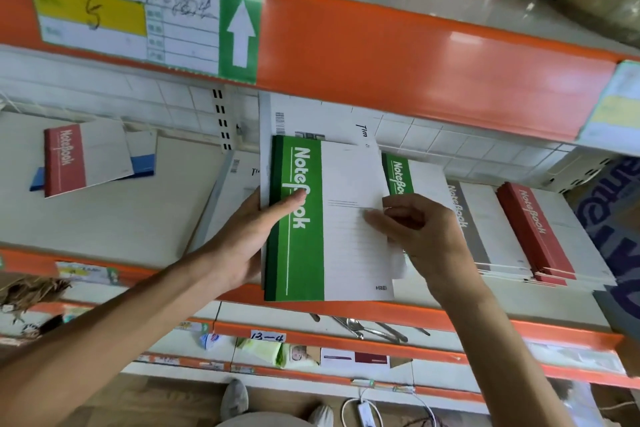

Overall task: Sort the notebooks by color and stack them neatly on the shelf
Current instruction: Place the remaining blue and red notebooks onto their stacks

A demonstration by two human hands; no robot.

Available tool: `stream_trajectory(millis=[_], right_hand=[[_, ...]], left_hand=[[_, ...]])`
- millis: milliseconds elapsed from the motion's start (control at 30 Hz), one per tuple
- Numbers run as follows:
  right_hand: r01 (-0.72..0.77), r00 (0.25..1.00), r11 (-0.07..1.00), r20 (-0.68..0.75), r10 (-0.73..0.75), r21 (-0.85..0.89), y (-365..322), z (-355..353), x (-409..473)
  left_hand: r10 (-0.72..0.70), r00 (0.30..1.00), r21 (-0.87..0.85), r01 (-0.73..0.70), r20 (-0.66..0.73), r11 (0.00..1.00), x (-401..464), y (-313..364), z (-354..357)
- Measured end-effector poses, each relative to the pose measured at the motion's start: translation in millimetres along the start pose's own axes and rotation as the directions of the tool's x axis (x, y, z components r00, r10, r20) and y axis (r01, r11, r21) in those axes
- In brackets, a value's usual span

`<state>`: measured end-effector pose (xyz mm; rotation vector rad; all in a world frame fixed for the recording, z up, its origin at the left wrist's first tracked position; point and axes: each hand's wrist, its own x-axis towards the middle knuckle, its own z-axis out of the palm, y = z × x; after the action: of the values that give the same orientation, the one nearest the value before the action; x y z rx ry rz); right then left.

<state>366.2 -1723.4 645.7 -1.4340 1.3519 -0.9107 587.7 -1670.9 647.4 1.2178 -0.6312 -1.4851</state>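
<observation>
- Nearest the camera: two bare forearms, reaching up and away from the lower corners toward the middle shelf point(104, 218).
- Left hand point(249, 239): clamped on the left, spine edge of the green notebook point(311, 218), thumb laid across the green band, remaining digits hidden behind the cover.
- Right hand point(426, 236): curled at the right edge of the same notebook, fingertips pinching the white cover; grip on further sheets behind cannot be told.
- Green notebook: held over the shelf's orange front lip, long axis running near to far, spine to the left, title reading along the spine. White sheets or covers with a barcode showing behind its far end.
- Second green notebook point(401, 177): just beside and to the right, partly covered by the held one.
- Grey notebook stack point(485, 229) and red notebook stack point(540, 236): further right, side by side, long axes parallel.
- Far left: loose red notebook point(65, 159) lying over blue notebooks point(142, 163), askew.
- Open room: bare shelf surface between the loose left pile and the held notebook.
- Overhead: orange beam with label card point(128, 10) limiting upward clearance.
</observation>
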Motion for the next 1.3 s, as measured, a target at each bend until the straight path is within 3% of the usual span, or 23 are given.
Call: stream_trajectory(millis=[100,233,467,833,1033,1300], right_hand=[[-0.095,0.994,0.971,0.08,0.079,0.219,7,-4,3],[-0.155,0.985,0.965,0.106,0.135,0.211,13,-15,11],[-0.166,0.955,0.952,-0.2,0.22,0.257,46,-103,71],[-0.308,0.928,0.949,-0.243,0.283,-0.07,81,-121,119],[-0.247,0.951,0.823,-0.293,0.103,-0.511,77,-105,116],[-0.298,0.923,0.813,-0.369,0.111,-0.5,78,-99,115]], left_hand=[[-0.029,1.0,-0.01,0.029,-0.005,1.0,-2,1,0],[-0.034,0.999,-0.007,0.034,-0.007,0.999,-4,5,0],[0.052,0.996,-0.011,-0.053,-0.079,0.999,0,16,-8],[0.108,0.983,0.032,-0.104,-0.147,0.994,-15,28,-9],[0.051,0.987,-0.008,-0.053,-0.152,0.999,-13,23,-18],[0.034,0.989,-0.004,-0.035,-0.147,0.999,-14,22,-14]])
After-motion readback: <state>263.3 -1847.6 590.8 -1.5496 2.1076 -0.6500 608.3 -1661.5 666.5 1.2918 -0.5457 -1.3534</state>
